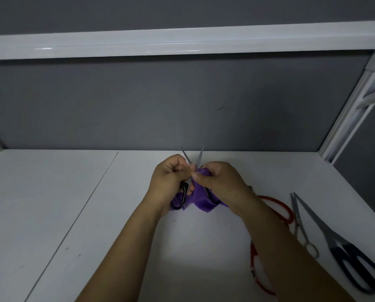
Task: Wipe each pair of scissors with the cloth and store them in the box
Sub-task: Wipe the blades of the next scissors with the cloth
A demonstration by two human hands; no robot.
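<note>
- We worked at a flat white table [51, 214] set against a grey wall. The box was not in view, so we could not tell which way it lay.
- Our left hand [171, 177] was curled round the black-handled steel scissors [199, 159] near the pivot, over the middle of the table.
- Our right hand [219, 182] pinched the crumpled purple cloth [200, 199] against one blade.
- The blades stood parted in a narrow V. Their long axis ran away from us, with the tips toward the wall and the handles toward us.
- To the right lay large dark-handled kitchen scissors [336, 243] and red-handled scissors [277, 202] partly under the right forearm. Slim all-metal scissors [299, 223] lay between them, blades pointing away.
- We judged the right hand the nearer one for the next pick.
</note>
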